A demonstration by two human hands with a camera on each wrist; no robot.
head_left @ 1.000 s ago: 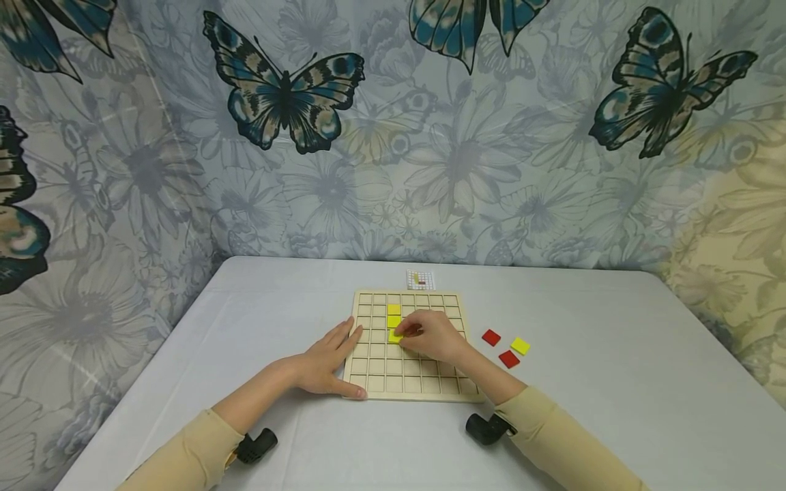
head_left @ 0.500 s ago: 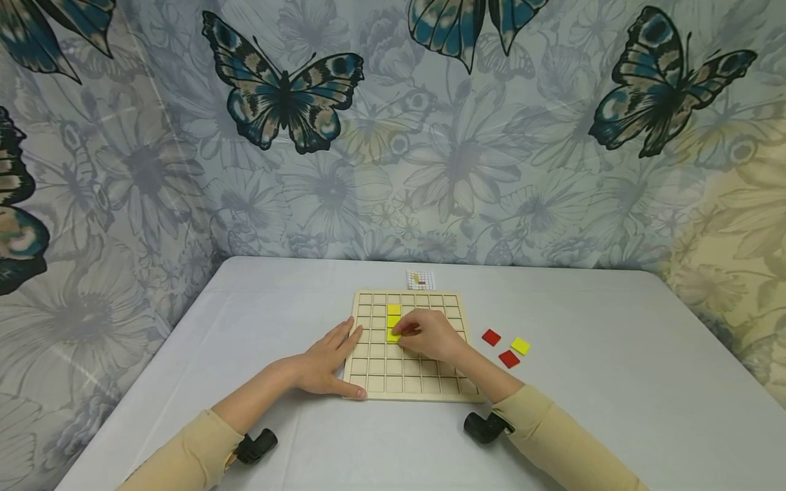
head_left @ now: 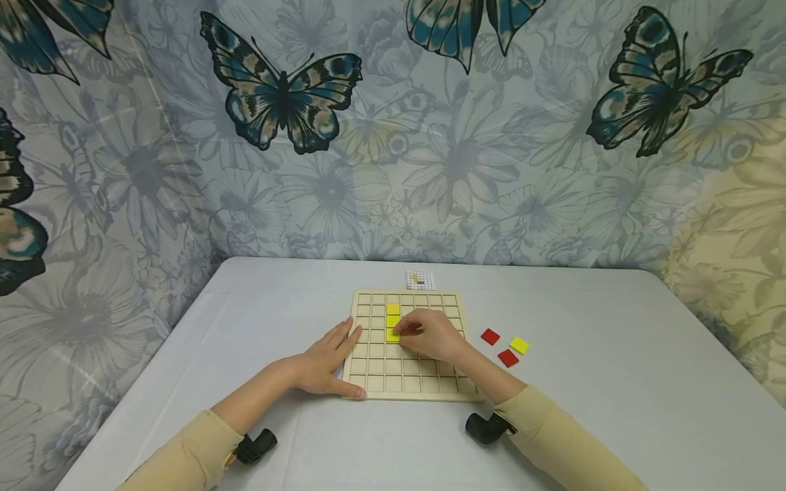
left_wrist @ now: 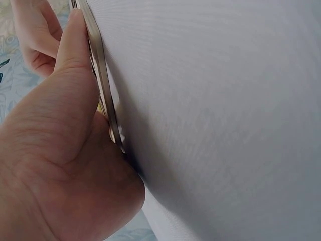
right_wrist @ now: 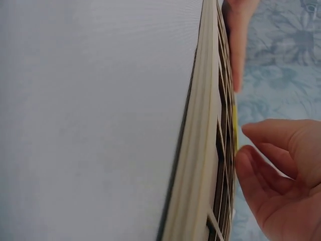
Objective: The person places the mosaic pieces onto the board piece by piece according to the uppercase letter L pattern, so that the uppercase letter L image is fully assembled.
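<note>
A wooden grid board (head_left: 381, 385) lies on the white table, with a column of yellow square tiles (head_left: 393, 309) in its cells. My left hand (head_left: 322, 361) rests along the board's left edge, fingers extended and thumb at the near left corner. Over the middle of the board, my right hand (head_left: 432, 335) has bent fingers at the lowest yellow tile (head_left: 391, 335), partly covering it. In the right wrist view, one fingertip touches the yellow edge (right_wrist: 235, 120) or the board beside it. Another fingertip stands slightly off, and nothing shows between them.
Right of the board lie two red tiles (head_left: 490, 336) and one loose yellow tile (head_left: 519, 346). Behind the board's far edge is a small card (head_left: 419, 280) printed with a coloured grid. A patterned butterfly cloth (head_left: 460, 164) hangs behind the table.
The lowest yellow tile sat slightly askew a second ago and now lines up with the tiles above it. My right fingers shifted only a little; the left hand has stayed put.
</note>
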